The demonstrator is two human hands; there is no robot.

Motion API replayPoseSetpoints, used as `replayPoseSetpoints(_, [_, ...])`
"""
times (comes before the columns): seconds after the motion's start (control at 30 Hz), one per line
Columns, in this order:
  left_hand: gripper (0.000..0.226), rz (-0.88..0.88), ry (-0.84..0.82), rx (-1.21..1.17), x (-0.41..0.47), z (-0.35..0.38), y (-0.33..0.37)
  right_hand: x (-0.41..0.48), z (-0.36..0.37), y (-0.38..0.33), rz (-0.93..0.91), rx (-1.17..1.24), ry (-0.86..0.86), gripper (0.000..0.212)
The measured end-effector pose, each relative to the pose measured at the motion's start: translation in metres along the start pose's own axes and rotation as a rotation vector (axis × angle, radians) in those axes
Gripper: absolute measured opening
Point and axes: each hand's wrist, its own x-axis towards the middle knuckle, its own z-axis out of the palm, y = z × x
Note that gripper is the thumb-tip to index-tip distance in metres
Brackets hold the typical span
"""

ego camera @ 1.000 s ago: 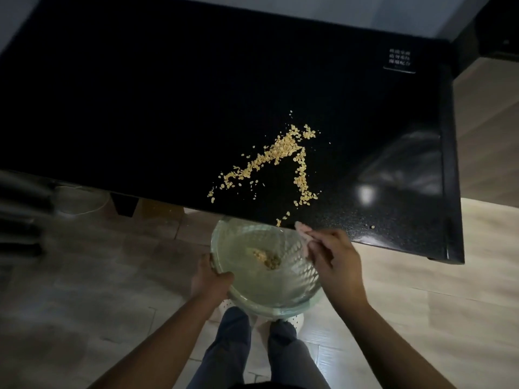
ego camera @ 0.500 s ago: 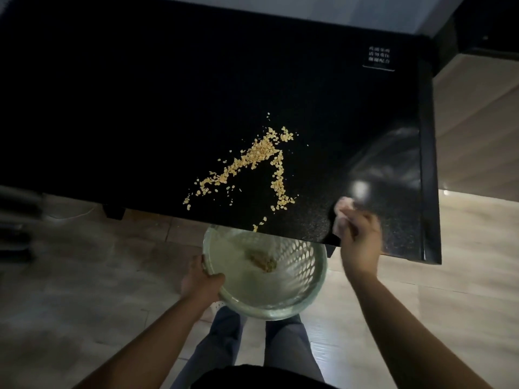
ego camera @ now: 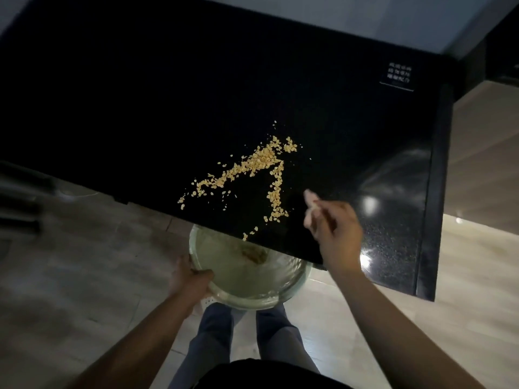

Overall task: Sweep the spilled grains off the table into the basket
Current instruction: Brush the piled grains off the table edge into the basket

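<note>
- Grips rim of pale green round plastic basket [ego camera: 292, 290] with left hand [ego camera: 188, 279], fingers curled round it. Holds it tucked under near edge of glossy black table [ego camera: 140, 108], presumably to catch falling material.
- Pinches small pale pink item [ego camera: 310, 197], identity unclear, in curled fingers of right hand [ego camera: 334, 234]. Poised just right of spill, probably for a sweep toward basket.
- Finds loose yellow grains [ego camera: 261, 164] on table in an inverted V: one leg slanting left, other with long axis pointing at basket and ending at table edge.
</note>
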Motion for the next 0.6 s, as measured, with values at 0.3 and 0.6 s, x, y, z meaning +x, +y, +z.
replayPoseSetpoints(0.3, [0.056, -0.032, 0.020, -0.131, -0.016, -0.005, 0.013, 0.004, 0.057, 0.001, -0.093, -0.077, -0.197, 0.025])
replayPoseSetpoints(0.6, [0.048, -0.051, -0.007, -0.193, -0.010, -0.015, 0.012, -0.026, 0.052, -0.021, -0.206, 0.057, -0.399, 0.022])
